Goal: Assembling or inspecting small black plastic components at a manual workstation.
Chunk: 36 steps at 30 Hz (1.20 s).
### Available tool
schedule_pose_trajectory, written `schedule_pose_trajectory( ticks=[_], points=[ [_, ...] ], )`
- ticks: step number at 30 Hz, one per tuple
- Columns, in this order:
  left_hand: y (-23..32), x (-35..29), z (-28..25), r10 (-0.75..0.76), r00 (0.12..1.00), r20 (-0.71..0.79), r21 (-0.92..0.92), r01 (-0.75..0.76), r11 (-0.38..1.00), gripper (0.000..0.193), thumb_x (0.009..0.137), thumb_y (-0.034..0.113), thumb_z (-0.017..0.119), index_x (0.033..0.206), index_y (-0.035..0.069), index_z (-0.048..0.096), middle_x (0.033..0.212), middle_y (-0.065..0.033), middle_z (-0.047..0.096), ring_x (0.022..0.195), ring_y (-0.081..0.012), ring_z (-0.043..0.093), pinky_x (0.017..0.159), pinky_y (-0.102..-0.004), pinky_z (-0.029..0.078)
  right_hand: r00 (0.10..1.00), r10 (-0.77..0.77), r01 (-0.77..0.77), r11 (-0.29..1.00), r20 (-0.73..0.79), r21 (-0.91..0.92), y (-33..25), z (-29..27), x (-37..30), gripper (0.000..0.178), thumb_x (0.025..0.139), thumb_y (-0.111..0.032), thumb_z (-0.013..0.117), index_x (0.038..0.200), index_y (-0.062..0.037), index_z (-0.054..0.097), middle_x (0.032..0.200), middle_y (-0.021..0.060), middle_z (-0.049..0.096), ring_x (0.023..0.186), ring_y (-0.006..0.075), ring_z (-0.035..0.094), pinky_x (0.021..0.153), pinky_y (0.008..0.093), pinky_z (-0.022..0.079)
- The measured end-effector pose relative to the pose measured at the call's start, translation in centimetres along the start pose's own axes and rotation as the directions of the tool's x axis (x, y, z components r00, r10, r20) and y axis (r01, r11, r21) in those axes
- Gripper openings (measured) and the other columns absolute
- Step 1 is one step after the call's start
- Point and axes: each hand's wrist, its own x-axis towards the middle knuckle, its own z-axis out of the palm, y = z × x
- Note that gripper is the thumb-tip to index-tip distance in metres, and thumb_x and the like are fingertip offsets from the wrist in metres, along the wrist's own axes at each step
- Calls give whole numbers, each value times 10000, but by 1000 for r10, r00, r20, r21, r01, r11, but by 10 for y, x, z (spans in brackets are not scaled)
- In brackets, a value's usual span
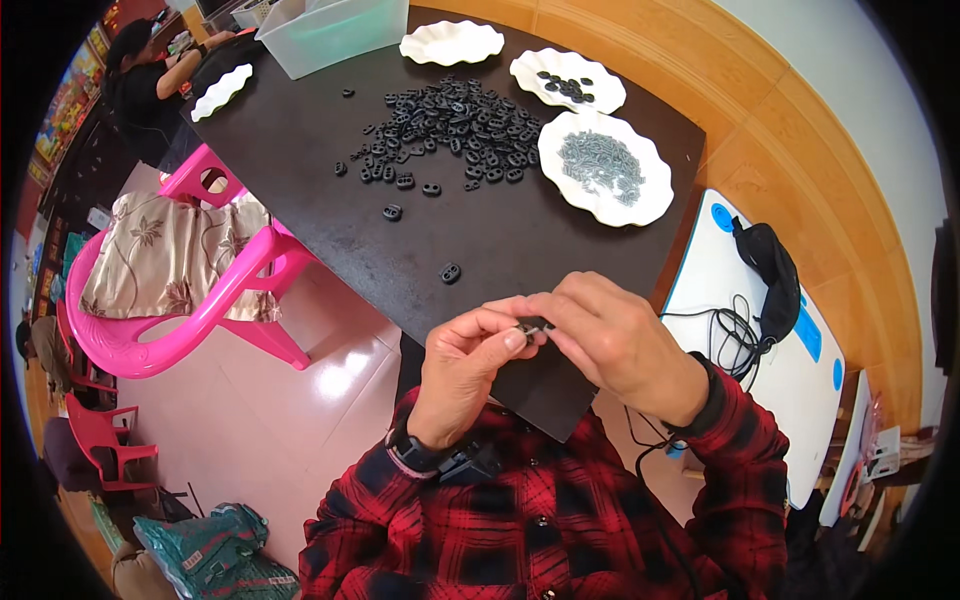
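Observation:
Near the table's front corner my left hand (462, 368) pinches a small black cord-lock piece (535, 326) between thumb and fingers. My right hand (612, 340) meets it from the other side, its fingertips closed at the same piece. Something pale shows at the piece, too small to make out. Just beyond my hands lies a single black two-hole cord lock (450, 273), with another cord lock (392, 212) farther off. A big heap of black cord-lock pieces (460, 120) spreads over the dark table (300, 180).
On the right, a white wavy plate (650, 200) holds small metal springs (602, 165); behind it a plate (606, 90) carries black parts. Two more white plates and a clear bin (330, 40) stand farther back. A pink chair (200, 330) is at left; someone (145, 90) sits beyond.

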Motion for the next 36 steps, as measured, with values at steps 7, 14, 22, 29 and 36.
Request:
schedule_pose_trajectory(
  ticks=[7,14,22,29,36],
  points=[
    [-5,2,-10,-14,998,67,-151,24,988,71,844,24,557,883,-26,588,1029,-139,592,866,-152,591,797,-268,488,991,111,-129,917,69,379,9,4,-3,328,716,14,672,1039,-19,628,849,78,569,755,165,562,642,266,465],
    [-5,1,-7,-46,997,57,-197,57,979,77,840,72,574,856,-3,568,904,-122,604,771,-144,563,784,-272,461,960,149,-275,659,236,700,24,8,-5,337,706,19,692,1037,-17,641,852,45,560,753,115,525,652,225,441],
    [-6,3,-9,-76,996,43,-212,83,974,77,848,73,562,856,-3,563,922,-119,596,784,-153,570,764,-258,466,942,188,-335,520,277,785,33,18,-8,317,719,20,691,1030,7,633,834,38,544,789,110,527,696,214,443],
    [-7,2,-7,-40,999,18,-190,43,981,66,855,56,543,860,-6,563,972,-130,577,800,-171,577,740,-270,474,904,310,-380,266,295,886,37,17,-9,298,752,13,665,1043,34,604,867,70,564,806,143,576,711,230,503],
    [-11,1,-8,-5,1000,-8,-113,4,994,63,857,54,539,847,-1,568,978,-132,572,796,-185,578,730,-290,476,849,323,-420,-66,418,905,42,17,-19,334,794,-28,641,1109,37,551,913,117,584,781,159,604,671,248,534]
  ],
)
